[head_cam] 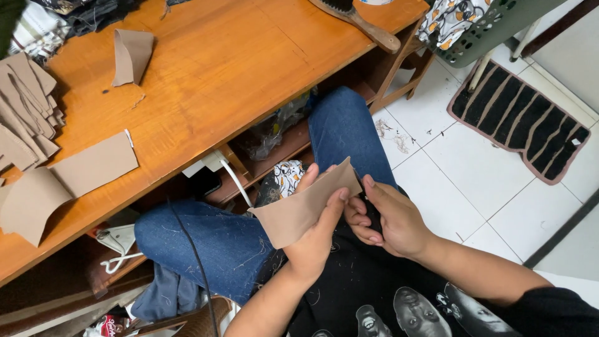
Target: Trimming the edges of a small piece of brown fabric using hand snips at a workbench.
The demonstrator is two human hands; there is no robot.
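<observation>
Person seated at a low orange wooden table, knees in blue jeans pushed under it, both hands working in the lap. Left hand grips a tan fabric piece, fingers wrapped behind it and thumb pressed on the front near its upper right corner; piece is held up over the lap, tilted, clear of the table. Right hand sits just beside it: thumb touches the piece's right edge, remaining fingers curled in toward the palm; whether they pinch anything can't be told from here. On the table, well apart from the hands: a folded tan piece standing bent near the middle, a larger flat tan piece at the near-left edge, a stack of tan cut pieces at far left. Wooden-handled brush lies at the table's far right corner. Green perforated basket with printed cloth inside sits right of the table. Striped dark mat on the white tile floor. Black cable runs down across the left knee.
</observation>
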